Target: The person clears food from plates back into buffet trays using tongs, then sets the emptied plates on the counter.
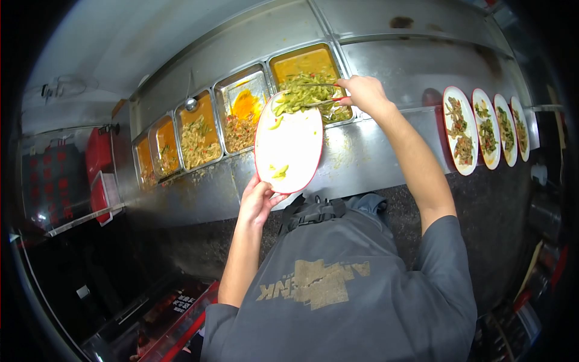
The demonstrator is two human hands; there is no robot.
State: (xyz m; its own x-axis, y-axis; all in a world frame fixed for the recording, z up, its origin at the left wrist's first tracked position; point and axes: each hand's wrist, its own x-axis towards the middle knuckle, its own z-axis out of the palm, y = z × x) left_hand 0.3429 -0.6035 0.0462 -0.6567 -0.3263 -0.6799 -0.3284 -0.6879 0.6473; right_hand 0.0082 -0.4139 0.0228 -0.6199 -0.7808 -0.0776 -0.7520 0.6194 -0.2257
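My left hand [259,202] grips the near end of a white oval plate [292,151] with a red rim. A few green pieces lie near that end of the plate. Metal tongs [329,104] are held in my right hand [363,95], and their tips reach into green vegetables [307,90]. These vegetables sit over the plate's far edge and the rightmost metal tray [303,58], which also holds orange sauce.
Left of that tray stand several more metal food trays [244,78], one with a ladle [191,104] above it. Filled oval plates [449,108] line the right side of the steel counter [380,157]. A red container [99,154] is at far left.
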